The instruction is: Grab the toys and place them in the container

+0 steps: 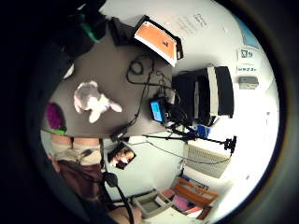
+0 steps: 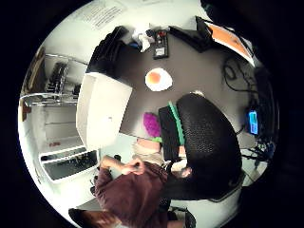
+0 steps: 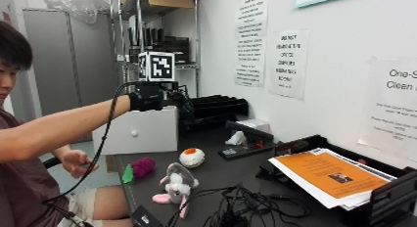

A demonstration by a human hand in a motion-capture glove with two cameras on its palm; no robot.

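Right hand (image 3: pixel 153 101) raised above the white container (image 3: pixel 137 131), fingers hidden, grip can't tell. Plush rabbit (image 3: pixel 174 184), egg toy (image 3: pixel 192 157), purple toy (image 3: pixel 142 167) on table (image 3: pixel 215 173). Prob. soft, light; grab rabbit round body.

Orange paper stack (image 3: pixel 329 177) beside tangled cables (image 3: pixel 244 207).

The hand (image 3: pixel 156 101) has its fingers hidden behind the glove, and the wall notices' (image 3: pixel 251 41) print is too small to read

A grey-and-white plush rabbit (image 3: pixel 177 184) with pink feet, a magenta toy (image 3: pixel 142 167), and a white, orange-centred egg toy (image 3: pixel 192 157) lie on the dark tabletop (image 3: pixel 215 174) beside a white container (image 3: pixel 140 131).
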